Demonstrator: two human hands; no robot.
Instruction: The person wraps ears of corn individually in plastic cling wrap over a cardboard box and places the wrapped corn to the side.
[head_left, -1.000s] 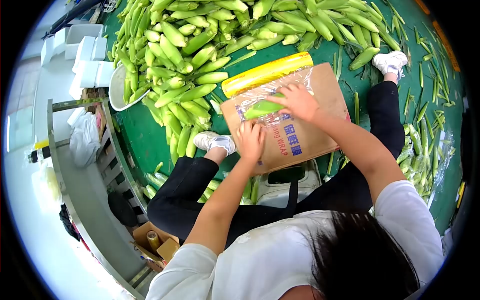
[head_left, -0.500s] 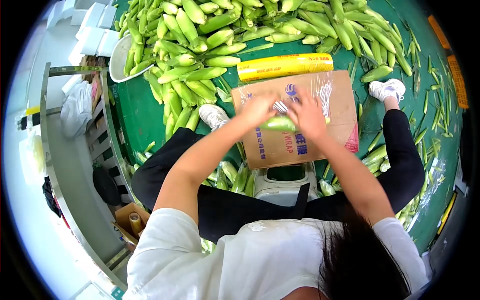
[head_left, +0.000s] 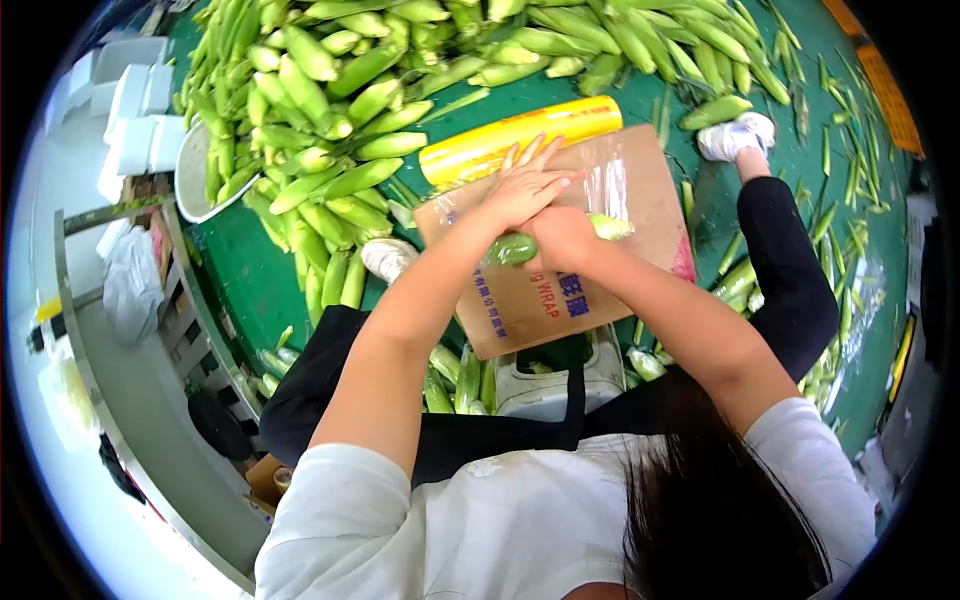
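My right hand [head_left: 562,238] is closed around an ear of corn [head_left: 513,249], which lies over the cardboard box [head_left: 640,190]. One end of the ear looks glossy, as if covered in clear film, and the pale other end sticks out past my hand. My left hand [head_left: 528,192] has its fingers stretched out and spread, crossing just above my right hand. Its fingertips come close to a yellow roll of film [head_left: 520,138] at the box's far edge. A sheet of clear film [head_left: 607,190] lies on the box. The palm of my left hand is hidden.
A large heap of corn in green husks [head_left: 330,90] covers the green floor [head_left: 480,105] ahead. A white basin [head_left: 190,180] and a metal frame [head_left: 130,420] are at left. A grey stool [head_left: 545,395] stands below the box; film-covered corn [head_left: 468,380] lies near it.
Both hands were apart, fingers bent around the corn. Now my right hand grips the ear and my left hand is spread flat above it. The whole view has shifted and tilted somewhat.
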